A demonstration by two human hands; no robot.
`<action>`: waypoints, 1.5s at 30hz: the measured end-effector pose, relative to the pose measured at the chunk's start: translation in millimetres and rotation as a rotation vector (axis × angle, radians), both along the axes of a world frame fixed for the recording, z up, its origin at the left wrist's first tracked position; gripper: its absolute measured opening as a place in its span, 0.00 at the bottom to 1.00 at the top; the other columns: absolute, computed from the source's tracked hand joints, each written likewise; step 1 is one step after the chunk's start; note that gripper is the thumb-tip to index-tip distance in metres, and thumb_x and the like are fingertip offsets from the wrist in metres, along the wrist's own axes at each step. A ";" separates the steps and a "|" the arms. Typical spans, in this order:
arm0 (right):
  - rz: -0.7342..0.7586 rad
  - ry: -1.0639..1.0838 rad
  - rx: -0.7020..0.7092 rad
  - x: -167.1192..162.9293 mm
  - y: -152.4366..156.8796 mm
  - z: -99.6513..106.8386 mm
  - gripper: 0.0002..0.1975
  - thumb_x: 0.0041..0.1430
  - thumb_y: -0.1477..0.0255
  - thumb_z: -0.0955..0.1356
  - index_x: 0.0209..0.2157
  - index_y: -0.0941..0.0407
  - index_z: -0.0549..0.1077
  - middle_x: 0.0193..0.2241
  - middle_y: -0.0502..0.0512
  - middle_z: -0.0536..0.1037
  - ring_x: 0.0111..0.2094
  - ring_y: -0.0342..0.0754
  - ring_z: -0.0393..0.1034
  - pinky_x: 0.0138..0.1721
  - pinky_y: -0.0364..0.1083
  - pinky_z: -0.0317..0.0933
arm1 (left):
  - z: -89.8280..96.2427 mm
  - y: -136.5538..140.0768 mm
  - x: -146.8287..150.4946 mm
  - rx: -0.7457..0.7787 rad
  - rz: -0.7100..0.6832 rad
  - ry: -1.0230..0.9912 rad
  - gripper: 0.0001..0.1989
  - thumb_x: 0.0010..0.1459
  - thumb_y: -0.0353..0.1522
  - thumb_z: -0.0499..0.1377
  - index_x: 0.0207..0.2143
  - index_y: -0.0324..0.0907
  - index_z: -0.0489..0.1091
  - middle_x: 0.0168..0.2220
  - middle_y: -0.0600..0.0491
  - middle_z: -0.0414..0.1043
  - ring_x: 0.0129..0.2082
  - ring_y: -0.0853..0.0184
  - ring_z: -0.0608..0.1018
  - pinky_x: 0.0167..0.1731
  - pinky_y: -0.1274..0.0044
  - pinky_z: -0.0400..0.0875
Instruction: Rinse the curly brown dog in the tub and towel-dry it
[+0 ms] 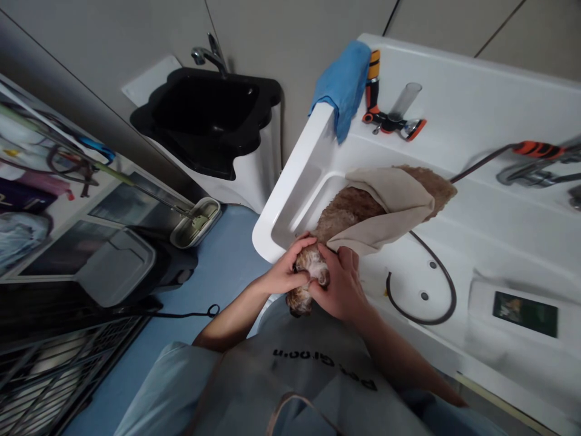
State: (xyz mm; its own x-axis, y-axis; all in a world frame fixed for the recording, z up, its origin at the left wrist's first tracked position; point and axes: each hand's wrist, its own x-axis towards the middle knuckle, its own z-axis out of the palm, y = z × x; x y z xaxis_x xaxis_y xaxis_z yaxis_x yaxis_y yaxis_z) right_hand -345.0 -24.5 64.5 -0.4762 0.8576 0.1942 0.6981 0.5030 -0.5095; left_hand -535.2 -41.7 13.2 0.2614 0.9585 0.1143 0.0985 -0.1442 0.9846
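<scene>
Over white tub (290, 200), you are clasping dog (338, 215) with left hand (285, 272) and right hand (342, 284), both closed on it.

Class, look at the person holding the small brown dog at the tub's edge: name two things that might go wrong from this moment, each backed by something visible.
1. The small curly brown dog has its head at the white tub's rim, held only by the left hand and right hand; a sudden wriggle might tip it over the edge.
2. The beige towel lies loosely over its back and may slide off.
</scene>
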 end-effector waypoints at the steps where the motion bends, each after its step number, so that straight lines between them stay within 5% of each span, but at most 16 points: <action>1: -0.001 0.001 -0.002 0.1 0.3 0.0 0.33 0.51 0.70 0.67 0.61 0.54 0.64 0.45 0.61 0.65 0.51 0.62 0.61 0.54 0.66 0.64 | -0.4 0.5 -0.7 0.002 -0.010 0.004 0.44 0.50 0.26 0.61 0.69 0.53 0.54 0.74 0.52 0.45 0.75 0.50 0.46 0.73 0.56 0.41; 21: 0.003 0.022 0.045 2.9 7.3 -1.2 0.32 0.52 0.69 0.67 0.60 0.56 0.65 0.44 0.62 0.64 0.49 0.62 0.61 0.53 0.65 0.64 | -7.7 7.6 -3.0 0.048 -0.067 -0.060 0.44 0.55 0.29 0.63 0.71 0.59 0.51 0.76 0.57 0.38 0.75 0.49 0.42 0.73 0.55 0.37; 45: -0.029 0.017 0.062 6.3 8.0 -1.7 0.32 0.52 0.68 0.67 0.60 0.58 0.66 0.45 0.63 0.65 0.49 0.62 0.61 0.53 0.66 0.63 | -5.5 11.5 4.6 -0.007 -0.068 -0.099 0.44 0.53 0.28 0.63 0.70 0.55 0.53 0.74 0.54 0.44 0.74 0.50 0.47 0.73 0.55 0.38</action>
State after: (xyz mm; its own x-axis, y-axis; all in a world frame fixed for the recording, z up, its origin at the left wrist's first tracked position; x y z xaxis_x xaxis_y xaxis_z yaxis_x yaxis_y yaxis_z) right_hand -338.7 -16.6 62.8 -0.4479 0.8570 0.2549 0.7045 0.5138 -0.4896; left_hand -530.6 -30.2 7.7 0.3135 0.9398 0.1358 -0.0086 -0.1402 0.9901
